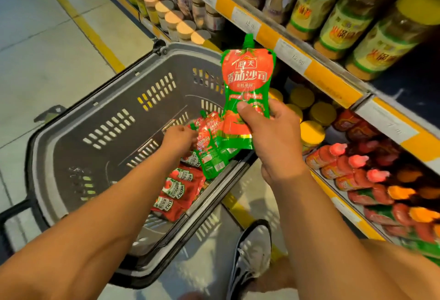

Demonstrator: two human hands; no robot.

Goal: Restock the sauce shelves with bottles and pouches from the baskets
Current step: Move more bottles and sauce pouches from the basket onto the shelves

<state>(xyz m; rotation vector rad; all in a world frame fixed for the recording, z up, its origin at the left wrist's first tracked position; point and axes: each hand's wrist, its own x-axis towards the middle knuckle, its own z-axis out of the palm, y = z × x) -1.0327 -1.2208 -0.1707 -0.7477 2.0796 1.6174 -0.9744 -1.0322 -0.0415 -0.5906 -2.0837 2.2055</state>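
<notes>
Right hand (pixel 273 138) grips an upright green-red 番茄沙司 pouch (pixel 247 78); left hand (pixel 179 139) apparently grasps similar pouches (pixel 212 154) above HEINZ packs (pixel 176 190).

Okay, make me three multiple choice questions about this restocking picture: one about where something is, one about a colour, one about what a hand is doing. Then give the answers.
1. Where are the Heinz pouches?
A. In the grey basket
B. On the floor
C. On the top shelf

2. What colour is the spout of the raised pouch?
A. Blue
B. Green
C. White

3. What is the right hand doing?
A. Hanging idle
B. Pressing a shelf tag
C. Gripping the raised pouch

Answers: 1 A, they lie inside the basket's near corner. 2 B, the spout matches the pouch's green lower half. 3 C, thumb and fingers pinch its lower part.
</notes>
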